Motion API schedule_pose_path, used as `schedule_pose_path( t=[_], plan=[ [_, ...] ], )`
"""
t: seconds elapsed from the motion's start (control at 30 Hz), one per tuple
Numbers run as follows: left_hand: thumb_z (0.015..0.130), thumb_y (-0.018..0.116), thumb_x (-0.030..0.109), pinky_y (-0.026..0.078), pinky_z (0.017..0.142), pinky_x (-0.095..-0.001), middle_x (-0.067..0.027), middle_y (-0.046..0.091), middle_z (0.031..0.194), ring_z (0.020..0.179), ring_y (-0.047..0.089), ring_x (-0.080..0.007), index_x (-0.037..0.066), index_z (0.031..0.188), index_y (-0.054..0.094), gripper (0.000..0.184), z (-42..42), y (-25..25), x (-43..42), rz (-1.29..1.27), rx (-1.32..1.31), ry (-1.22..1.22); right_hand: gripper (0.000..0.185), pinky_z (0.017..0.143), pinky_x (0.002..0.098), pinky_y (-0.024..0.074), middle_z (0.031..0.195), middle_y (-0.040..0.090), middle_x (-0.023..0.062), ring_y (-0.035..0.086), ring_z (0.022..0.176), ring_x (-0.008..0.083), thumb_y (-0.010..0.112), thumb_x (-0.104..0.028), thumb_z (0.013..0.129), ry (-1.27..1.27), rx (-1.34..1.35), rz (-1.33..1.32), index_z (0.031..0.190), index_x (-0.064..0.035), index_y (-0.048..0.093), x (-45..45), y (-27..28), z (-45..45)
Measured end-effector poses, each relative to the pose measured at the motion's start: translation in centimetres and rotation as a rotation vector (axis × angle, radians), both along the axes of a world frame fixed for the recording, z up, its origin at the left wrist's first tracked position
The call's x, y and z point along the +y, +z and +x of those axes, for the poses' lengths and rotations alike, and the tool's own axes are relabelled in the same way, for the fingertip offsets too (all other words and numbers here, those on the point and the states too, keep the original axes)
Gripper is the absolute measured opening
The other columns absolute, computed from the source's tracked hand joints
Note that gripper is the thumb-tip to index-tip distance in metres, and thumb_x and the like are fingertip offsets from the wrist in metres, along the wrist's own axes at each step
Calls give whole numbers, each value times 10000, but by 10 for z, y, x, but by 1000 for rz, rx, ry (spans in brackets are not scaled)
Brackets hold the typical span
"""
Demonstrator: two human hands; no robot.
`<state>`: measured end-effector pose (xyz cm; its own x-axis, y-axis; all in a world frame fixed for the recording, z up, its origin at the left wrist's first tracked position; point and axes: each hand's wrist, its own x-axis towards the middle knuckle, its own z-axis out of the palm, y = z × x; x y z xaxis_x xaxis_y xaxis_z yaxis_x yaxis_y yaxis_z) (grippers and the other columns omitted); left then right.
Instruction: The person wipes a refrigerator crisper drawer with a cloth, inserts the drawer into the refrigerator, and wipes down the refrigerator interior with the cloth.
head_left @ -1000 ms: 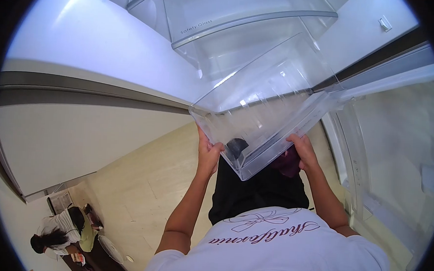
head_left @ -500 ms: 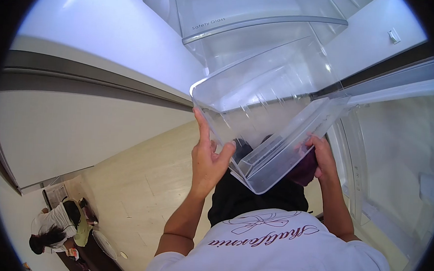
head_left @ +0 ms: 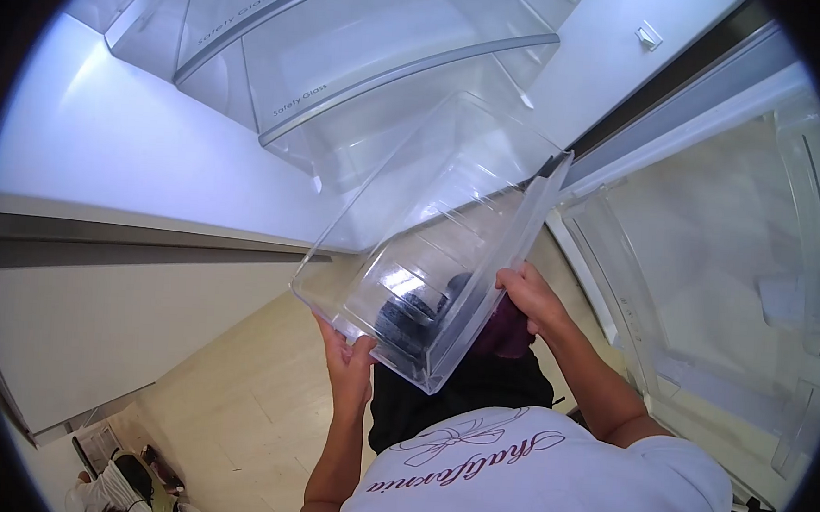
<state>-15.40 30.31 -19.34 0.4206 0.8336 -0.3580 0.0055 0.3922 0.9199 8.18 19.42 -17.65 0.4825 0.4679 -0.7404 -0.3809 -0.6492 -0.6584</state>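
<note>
A clear plastic fridge drawer is held tilted in front of my body, between the fridge and my shirt. My left hand grips its lower left rim, thumb on the near side. On the right, my right hand is closed at the front panel's edge, thumb on the plastic. A dark purple cloth hangs beneath that hand, against the drawer; part of it is hidden. My dark shoes show through the transparent plastic.
Ahead stands the open fridge with glass shelves and a white inner wall. Its door, with clear shelves, is swung out at the right. A lower white panel is at the left. Another person is at the lower left.
The drawer has moved lower and to the left with both hands and turned, its front panel now steeper. The view has shifted, showing more of the fridge shelves and door.
</note>
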Motion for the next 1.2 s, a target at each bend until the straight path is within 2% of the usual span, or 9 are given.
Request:
schedule_pose_path(
  t=[0.37,0.47,0.53,0.67,0.73,0.8,0.93,1.1,1.2],
  plan=[
    [708,457,-65,517,561,-264,-194,430,1180,796,557,-177,115,1403,-20,862,4,13,-1,-39,-68,20,200,554,270,391,707,478,31,454,662,107,488,-219,725,36,-20,-146,802,-35,509,1,36,7],
    [735,481,-39,509,718,-306,-216,382,1260,956,547,-242,83,1399,-12,836,4,24,1,-56,-24,-30,221,588,269,408,761,484,50,461,695,120,500,-213,728,7,-12,-166,843,-25,501,0,34,1],
    [775,511,8,395,919,-365,-238,286,1351,1169,424,-304,46,1393,-10,809,8,27,-8,859,530,-90,386,494,319,413,803,477,112,486,666,177,478,-235,753,-52,-101,65,1011,45,410,-5,19,-10],
    [814,532,68,258,1013,-390,-245,193,1401,1280,263,-315,10,1386,45,754,40,82,-26,1057,601,-113,482,516,319,427,818,482,136,503,677,188,478,-232,760,-77,-203,182,1110,72,347,-6,1,-33],
    [830,546,101,316,979,-372,-259,238,1377,1253,315,-329,-1,1378,119,703,57,89,-24,728,120,-527,587,672,321,427,849,478,166,497,792,196,480,-213,768,-42,-143,67,1187,125,247,-5,3,-44],
    [838,565,189,354,954,-378,-271,272,1356,1235,344,-340,-20,1358,184,678,90,90,-18,345,24,-705,652,763,331,420,926,467,227,495,893,253,472,-199,782,8,-211,112,1201,189,157,-8,-9,-56],
    [736,641,412,423,875,-368,-315,488,1143,1076,508,-366,-65,1331,186,888,167,56,-15,607,470,-1014,676,886,346,384,1141,387,385,448,1087,410,436,-167,822,126,-335,255,1152,298,74,-21,-7,-74],
    [654,599,146,467,699,-447,-307,580,771,761,581,-441,-97,848,560,313,191,2,-41,965,514,-982,663,868,354,396,1083,442,354,501,1008,401,456,-221,838,239,-562,261,1213,219,131,-37,-24,-74],
    [663,612,163,497,640,-404,-246,613,731,716,626,-350,-90,785,598,281,183,2,-42,1037,511,-870,705,804,354,423,1012,499,318,542,944,342,504,-314,836,215,-395,437,1221,181,183,-44,-19,-76]
  ],
)
